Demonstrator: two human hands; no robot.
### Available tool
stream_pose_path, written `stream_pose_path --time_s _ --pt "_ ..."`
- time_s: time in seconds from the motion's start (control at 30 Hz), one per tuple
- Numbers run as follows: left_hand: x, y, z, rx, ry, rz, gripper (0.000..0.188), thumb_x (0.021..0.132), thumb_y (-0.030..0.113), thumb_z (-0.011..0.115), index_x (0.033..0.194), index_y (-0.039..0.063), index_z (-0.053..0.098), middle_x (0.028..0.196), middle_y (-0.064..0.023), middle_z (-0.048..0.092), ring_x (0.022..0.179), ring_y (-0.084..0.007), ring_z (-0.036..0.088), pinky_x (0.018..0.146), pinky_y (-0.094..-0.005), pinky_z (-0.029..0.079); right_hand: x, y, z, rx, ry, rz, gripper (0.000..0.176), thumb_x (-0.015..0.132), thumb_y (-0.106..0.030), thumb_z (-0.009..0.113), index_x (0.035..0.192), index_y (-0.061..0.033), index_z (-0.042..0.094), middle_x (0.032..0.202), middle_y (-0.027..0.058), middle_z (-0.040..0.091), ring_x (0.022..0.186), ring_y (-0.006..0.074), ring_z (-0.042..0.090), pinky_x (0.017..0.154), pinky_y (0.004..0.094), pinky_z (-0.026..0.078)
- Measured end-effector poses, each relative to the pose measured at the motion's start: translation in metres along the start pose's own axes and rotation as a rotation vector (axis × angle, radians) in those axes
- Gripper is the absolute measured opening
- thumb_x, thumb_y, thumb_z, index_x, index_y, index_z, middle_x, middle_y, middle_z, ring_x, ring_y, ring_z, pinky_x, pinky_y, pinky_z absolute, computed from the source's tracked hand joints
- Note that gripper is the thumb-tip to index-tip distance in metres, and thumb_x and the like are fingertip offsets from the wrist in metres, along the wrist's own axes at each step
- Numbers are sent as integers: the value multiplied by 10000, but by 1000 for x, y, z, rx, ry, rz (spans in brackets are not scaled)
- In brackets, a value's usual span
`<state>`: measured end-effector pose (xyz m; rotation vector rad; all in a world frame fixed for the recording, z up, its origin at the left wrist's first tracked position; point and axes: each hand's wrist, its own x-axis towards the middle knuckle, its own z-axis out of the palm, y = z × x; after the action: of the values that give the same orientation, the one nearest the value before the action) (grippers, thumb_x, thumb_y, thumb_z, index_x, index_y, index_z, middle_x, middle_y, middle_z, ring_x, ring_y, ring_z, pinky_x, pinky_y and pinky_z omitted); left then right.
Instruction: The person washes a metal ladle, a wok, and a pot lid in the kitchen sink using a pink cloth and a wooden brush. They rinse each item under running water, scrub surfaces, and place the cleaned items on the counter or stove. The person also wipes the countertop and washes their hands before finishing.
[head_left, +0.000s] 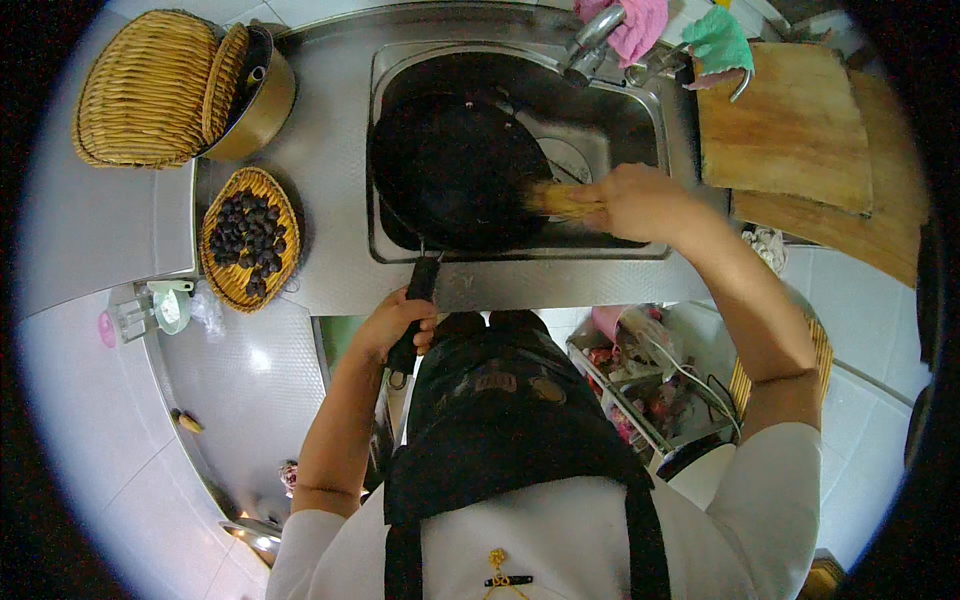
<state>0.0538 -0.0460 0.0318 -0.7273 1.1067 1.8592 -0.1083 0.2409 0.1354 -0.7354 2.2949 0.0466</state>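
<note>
A black wok (457, 172) rests over the left part of a stainless steel sink (637, 127). Its dark handle (425, 279) points towards me across the front rim, and my left hand (397, 322) is wrapped around it. In my right hand (637, 202) is a straw-coloured bristle brush (574, 201), probably a bamboo wok brush. The brush's blurred tip meets the wok's right inner side. Behind my right hand hangs the metal faucet (589, 49), above the sink's back right corner.
Left of the sink stands a wicker basket (251, 300) of dark, lumpy pieces. Behind it, a metal pot (262, 105) has woven baskets (146, 90) leaning against it. Wooden cutting boards (784, 127) lie on the right. Pink (637, 30) and green cloths (716, 41) hang near the faucet.
</note>
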Motion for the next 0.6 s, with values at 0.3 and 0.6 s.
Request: stream_pose_path --time_s 0.3,0.6 --pt "0 -5 4 13 -8 55 163 782 83 537 882 58 412 561 -21 422 394 -119 408 363 -279 389 12 31 -18 -31 -280 -139 415 779 -391 592 1157 -220 596 962 155 648 886 326 616 800 389 476" --pt "5 -15 -8 10 -26 37 204 780 89 551 908 54 397 560 -20 418 396 -119 409 367 -286 394 83 39 51 -313 76 104 255 801 -276 555 1029 -199 638 951 135 647 846 328 632 713 461 508"
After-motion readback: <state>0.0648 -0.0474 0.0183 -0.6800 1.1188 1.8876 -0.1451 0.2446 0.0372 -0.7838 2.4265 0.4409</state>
